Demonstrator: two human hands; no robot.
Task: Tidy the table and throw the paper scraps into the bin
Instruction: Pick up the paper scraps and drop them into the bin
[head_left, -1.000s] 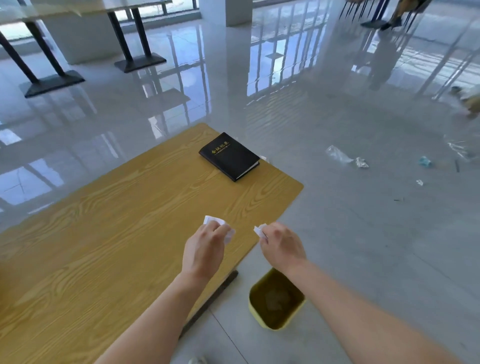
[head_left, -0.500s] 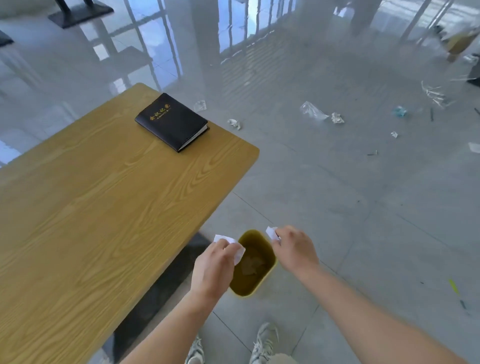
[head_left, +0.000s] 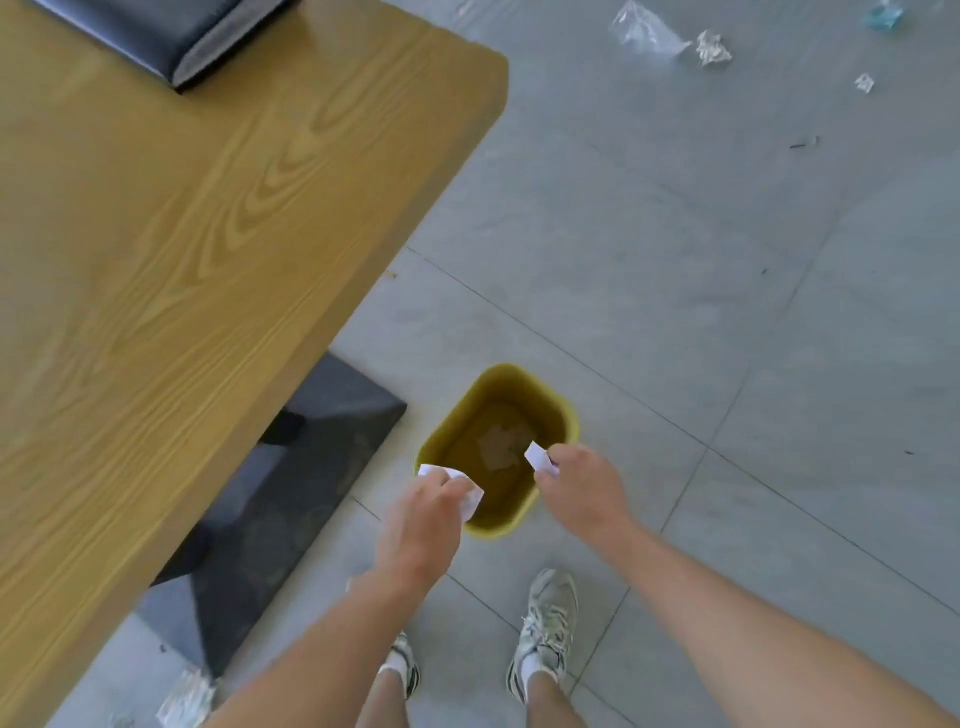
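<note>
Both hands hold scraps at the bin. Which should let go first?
Right. The right hand holds its scrap over the open mouth of the bin, so it should likely fall inside. The left hand and its scrap sit at the near rim, so it might miss.

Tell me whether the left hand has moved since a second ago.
Yes. The left hand has left the wooden table, which it was above, and now holds its paper scrap at the yellow bin's near rim.
</note>
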